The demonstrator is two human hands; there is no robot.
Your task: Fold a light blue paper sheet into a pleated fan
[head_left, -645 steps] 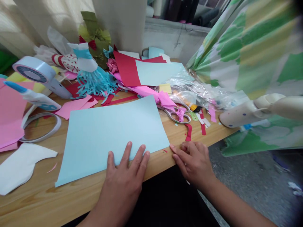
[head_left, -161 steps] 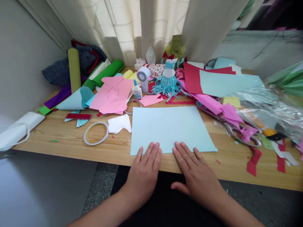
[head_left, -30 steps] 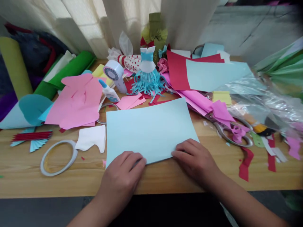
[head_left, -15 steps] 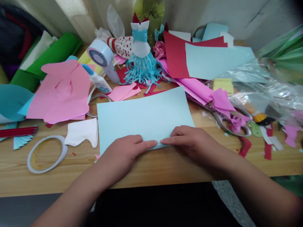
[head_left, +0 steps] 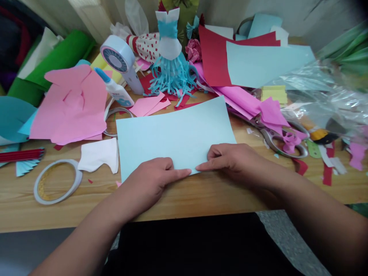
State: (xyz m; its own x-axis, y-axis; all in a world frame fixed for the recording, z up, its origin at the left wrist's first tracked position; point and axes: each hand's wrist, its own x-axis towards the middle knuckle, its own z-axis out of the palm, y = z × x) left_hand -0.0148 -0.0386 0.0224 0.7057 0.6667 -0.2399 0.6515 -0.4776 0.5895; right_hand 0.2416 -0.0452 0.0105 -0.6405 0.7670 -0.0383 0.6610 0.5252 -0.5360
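Light blue sheet [head_left: 172, 134]: in front of your hands, its near edge under your index fingertips.
Left hand [head_left: 153, 174]: index finger extended onto the edge, other fingers curled; thumb hidden, so you cannot confirm a pinch.
Right hand [head_left: 234, 159]: similarly posed, index tip just beside the left one; grip cannot be told.
Edge fault: could crease crooked — likely cause, uneven pressure between your two index fingers.
Slip fault: sheet could rotate, since you appear to hold only its near edge.
Far-side fault: a forward push could disturb the pink paper scraps [head_left: 148, 104] beyond your left hand.
Table [head_left: 186, 199]: wood-grained; white cutout [head_left: 99, 155] and tape roll [head_left: 77, 174] left of your hands, scissors [head_left: 274, 143] right.
Room: pale wall [head_left: 253, 7] beyond your hands, speckled floor [head_left: 283, 234] below your right forearm.
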